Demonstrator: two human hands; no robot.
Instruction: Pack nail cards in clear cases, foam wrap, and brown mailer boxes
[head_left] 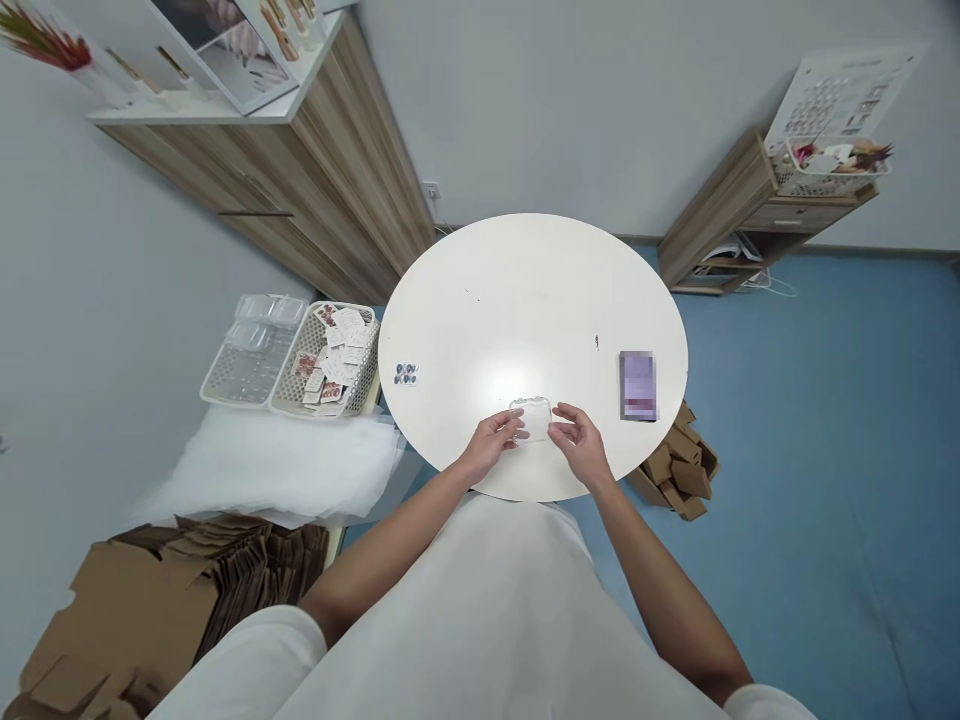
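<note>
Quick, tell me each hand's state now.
Left hand: shut on the left end of the clear case.
Right hand: shut on its right end.

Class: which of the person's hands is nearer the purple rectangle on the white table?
Right. The right hand sits just left of the purple rectangle; the left hand is farther left, across the clear plastic case both hold.

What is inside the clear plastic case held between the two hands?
Nothing shows through the clear plastic case but white table; its ends are covered by the left hand and right hand.
</note>
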